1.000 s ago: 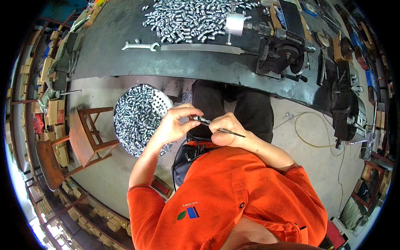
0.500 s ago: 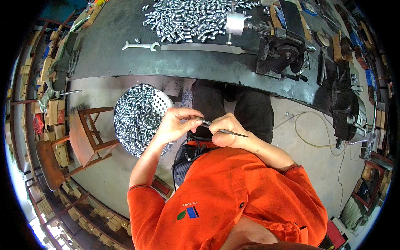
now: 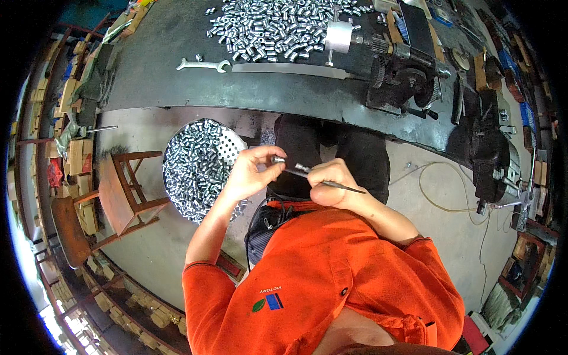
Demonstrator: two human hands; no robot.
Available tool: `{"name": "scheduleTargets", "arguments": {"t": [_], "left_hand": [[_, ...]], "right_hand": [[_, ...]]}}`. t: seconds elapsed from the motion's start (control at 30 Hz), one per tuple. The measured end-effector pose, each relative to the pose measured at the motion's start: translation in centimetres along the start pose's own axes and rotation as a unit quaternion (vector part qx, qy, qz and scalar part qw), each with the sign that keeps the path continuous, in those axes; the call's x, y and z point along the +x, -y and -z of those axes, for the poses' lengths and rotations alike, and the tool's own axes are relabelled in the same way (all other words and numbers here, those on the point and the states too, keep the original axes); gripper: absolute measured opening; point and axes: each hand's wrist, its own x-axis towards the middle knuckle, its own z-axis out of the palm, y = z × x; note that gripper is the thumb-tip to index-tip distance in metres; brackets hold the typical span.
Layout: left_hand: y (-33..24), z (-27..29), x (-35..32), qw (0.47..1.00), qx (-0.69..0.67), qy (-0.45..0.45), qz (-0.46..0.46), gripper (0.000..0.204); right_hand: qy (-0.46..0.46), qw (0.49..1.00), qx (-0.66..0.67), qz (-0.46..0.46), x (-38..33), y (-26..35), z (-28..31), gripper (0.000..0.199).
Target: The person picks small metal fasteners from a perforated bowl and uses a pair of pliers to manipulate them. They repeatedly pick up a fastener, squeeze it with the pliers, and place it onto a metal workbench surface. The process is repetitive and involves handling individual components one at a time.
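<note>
In front of my waist, my left hand (image 3: 253,171) pinches a short shiny metal sleeve (image 3: 277,159) between thumb and fingertips. My right hand (image 3: 332,182) is closed around a slim file-like tool; its dark tapered end (image 3: 346,187) sticks out past the heel of the hand. The tool's grey blade (image 3: 296,173) points toward my left fingers. A second small metal piece (image 3: 302,167) shows at my right fingertips; whether they grip it is hard to tell. A round perforated basket (image 3: 232,145) full of similar metal sleeves (image 3: 198,168) stands left of my left hand.
Ahead is a dark workbench (image 3: 154,77) with a heap of sleeves (image 3: 278,29), an open-end wrench (image 3: 204,65), a long flat file (image 3: 284,70) and a geared machine (image 3: 405,74). A wooden chair (image 3: 127,192) stands left; a hose (image 3: 423,183) lies on the floor at right.
My hands have moved apart: the right one shifted right with the tool, the left slightly up. The sleeve in my left fingers now shows separate from the tool.
</note>
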Motion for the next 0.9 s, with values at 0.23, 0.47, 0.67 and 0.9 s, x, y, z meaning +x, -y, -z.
{"name": "scheduleTargets", "arguments": {"t": [0.23,0.47,0.67,0.9], "left_hand": [[1.6,1.1,0.8,0.937,0.301,-0.134,-0.117,0.02],[1.5,0.8,0.9,0.926,0.328,-0.128,-0.133,0.021],[1.9,0.9,1.0,0.932,0.31,-0.131,-0.132,0.02],[1.4,0.4,1.2,0.942,0.281,-0.12,-0.141,0.021]], "right_hand": [[-0.086,0.992,-0.043,0.085,0.1,3.0,1.3,0.027],[-0.076,0.994,-0.019,0.081,0.1,2.5,0.5,0.026],[-0.068,0.996,-0.009,0.052,0.5,2.6,0.9,0.026],[-0.044,0.998,0.02,0.039,1.0,2.3,1.2,0.027]]}}
